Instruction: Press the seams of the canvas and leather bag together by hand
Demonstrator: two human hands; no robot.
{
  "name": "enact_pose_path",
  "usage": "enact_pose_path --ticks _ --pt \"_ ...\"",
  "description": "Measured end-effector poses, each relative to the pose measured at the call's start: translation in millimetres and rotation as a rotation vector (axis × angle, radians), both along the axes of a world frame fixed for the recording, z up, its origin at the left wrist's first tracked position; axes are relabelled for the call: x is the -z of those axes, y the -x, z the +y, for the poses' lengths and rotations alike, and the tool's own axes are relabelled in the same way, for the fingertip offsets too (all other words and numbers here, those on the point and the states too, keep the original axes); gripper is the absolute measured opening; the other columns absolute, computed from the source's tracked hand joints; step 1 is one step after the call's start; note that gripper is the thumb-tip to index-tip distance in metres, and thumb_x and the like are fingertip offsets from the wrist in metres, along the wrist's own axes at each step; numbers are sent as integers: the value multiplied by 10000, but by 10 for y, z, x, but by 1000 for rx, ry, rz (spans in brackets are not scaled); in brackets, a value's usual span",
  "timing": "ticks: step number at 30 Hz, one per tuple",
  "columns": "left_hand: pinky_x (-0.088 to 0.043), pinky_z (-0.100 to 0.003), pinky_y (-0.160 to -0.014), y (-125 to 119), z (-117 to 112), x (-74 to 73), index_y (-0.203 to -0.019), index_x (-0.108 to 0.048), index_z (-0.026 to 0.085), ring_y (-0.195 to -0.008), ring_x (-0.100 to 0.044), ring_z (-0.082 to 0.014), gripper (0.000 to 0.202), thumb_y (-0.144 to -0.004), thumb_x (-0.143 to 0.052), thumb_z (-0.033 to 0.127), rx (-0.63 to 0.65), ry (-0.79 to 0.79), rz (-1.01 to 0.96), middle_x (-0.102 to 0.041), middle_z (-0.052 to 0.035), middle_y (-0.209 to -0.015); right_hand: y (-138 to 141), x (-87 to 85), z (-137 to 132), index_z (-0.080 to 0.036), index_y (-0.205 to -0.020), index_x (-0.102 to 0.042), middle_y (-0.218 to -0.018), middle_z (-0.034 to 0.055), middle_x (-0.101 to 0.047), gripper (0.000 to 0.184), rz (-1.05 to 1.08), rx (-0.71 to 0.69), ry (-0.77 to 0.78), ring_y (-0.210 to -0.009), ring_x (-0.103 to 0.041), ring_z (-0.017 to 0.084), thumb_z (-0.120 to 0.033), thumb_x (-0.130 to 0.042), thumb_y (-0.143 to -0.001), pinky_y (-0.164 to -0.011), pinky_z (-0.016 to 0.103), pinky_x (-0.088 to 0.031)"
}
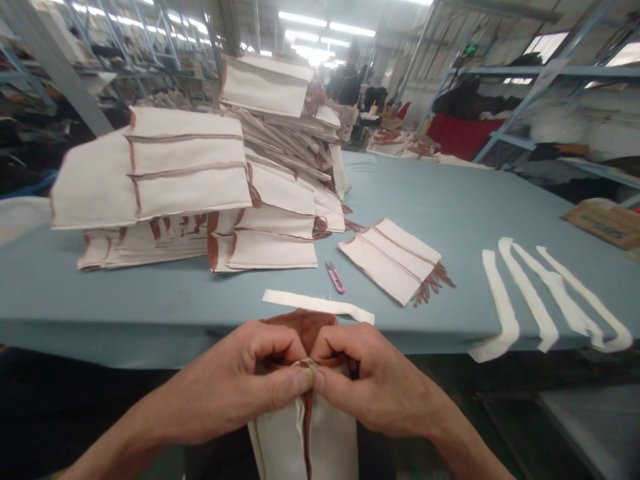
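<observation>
A cream canvas bag with brown trim (305, 433) hangs below the near edge of the blue table (450, 213). My left hand (245, 383) and my right hand (370, 380) both pinch its top, thumbs meeting at a small metal ring where the brown lining folds over. Just beyond my hands a cream fabric strip (317, 305) lies on the table. Small pink thread snips (335, 276) rest a little farther in. A flat folded bag with brown fringe (393, 260) lies to the right of the snips.
Tall stacks of folded cream bags (200, 180) fill the left and middle of the table. Several long cream strips (545, 300) hang over the right front edge. A cardboard box (603, 223) sits far right. Metal shelving stands behind, and a person stands far back.
</observation>
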State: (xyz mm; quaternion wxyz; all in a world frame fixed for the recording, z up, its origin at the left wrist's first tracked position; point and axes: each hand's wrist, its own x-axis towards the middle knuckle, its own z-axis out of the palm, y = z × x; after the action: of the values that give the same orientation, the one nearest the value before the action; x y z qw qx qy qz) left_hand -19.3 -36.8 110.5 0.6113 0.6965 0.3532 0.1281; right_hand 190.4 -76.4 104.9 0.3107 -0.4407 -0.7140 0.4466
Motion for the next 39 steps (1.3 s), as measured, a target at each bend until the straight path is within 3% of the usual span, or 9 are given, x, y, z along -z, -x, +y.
enact_pose_path --ticks 6,12,16,19,24,28,31,35,39 --pt "-290 -218 -520 131 121 -6 -682 -537 185 -614 -335 -116 440 -1011 -521 476 79 -103 37 -387 58 -665 18 -13 160 -197 -679 -505 -653 -61 -504 238 -110 -4 -147 -610 -428 98 -182 -622 -886 -583 238 -306" --pt "-299 -199 -475 23 388 -204 -683 -600 181 -557 -373 -111 409 -975 -553 464 -151 -340 -20 -450 49 -615 -46 -183 706 -184 -825 -626 -748 -25 -595 232 -8 -41 -111 -725 -527 143 -377 -613 -954 -648 255 -398" --pt "-315 -187 -480 -120 378 -272 -689 -624 182 -556 -402 -107 380 -972 -568 428 -300 -440 -112 -477 52 -610 -110 -468 898 -191 -785 -614 -749 -31 -601 126 -100 -38 -202 -742 -542 148 -269 -631 -883 -701 273 -430" --pt "-352 -185 -496 -158 182 -155 -716 -669 181 -563 -449 -108 382 -1001 -543 403 -366 -425 -137 -543 45 -629 -107 -517 765 -194 -837 -637 -823 -13 -670 43 -149 -53 -185 -806 -605 167 -172 -606 -859 -770 298 -469" --pt "-385 -191 -524 -118 -152 270 -715 -667 184 -574 -486 -115 373 -1011 -531 365 -409 -346 -97 -571 41 -638 10 -143 256 -203 -1068 -640 -1176 68 -715 168 -106 138 -341 -1133 -628 221 -197 -658 -901 -1013 361 -448" --pt "-403 -213 -557 -115 -275 531 -742 -659 188 -594 -521 -133 365 -1019 -512 374 -428 -293 -50 -595 31 -659 161 236 -50 -226 -959 -667 -927 12 -723 112 -180 298 -49 -839 -650 192 -334 -673 -932 -754 303 -446" --pt "-431 -231 -626 -129 -310 636 -777 -685 192 -658 -588 -157 350 -1025 -513 369 -488 -284 15 -643 18 -699 250 484 -143 -217 -824 -640 -730 -14 -652 291 -194 340 139 -658 -571 160 -459 -603 -982 -623 282 -354" --pt "-447 -240 -664 -151 -322 724 -777 -697 201 -694 -604 -169 360 -1039 -502 353 -464 -293 8 -670 9 -724 258 688 -179 -213 -765 -593 -634 -40 -550 354 -169 358 188 -584 -482 135 -501 -578 -972 -574 268 -294" --pt "-451 -240 -681 -173 -310 754 -773 -674 203 -734 -616 -173 363 -1048 -480 339 -426 -321 -6 -672 0 -761 198 681 -182 -219 -697 -507 -594 -55 -473 368 -172 364 143 -552 -426 121 -487 -591 -935 -554 262 -270"
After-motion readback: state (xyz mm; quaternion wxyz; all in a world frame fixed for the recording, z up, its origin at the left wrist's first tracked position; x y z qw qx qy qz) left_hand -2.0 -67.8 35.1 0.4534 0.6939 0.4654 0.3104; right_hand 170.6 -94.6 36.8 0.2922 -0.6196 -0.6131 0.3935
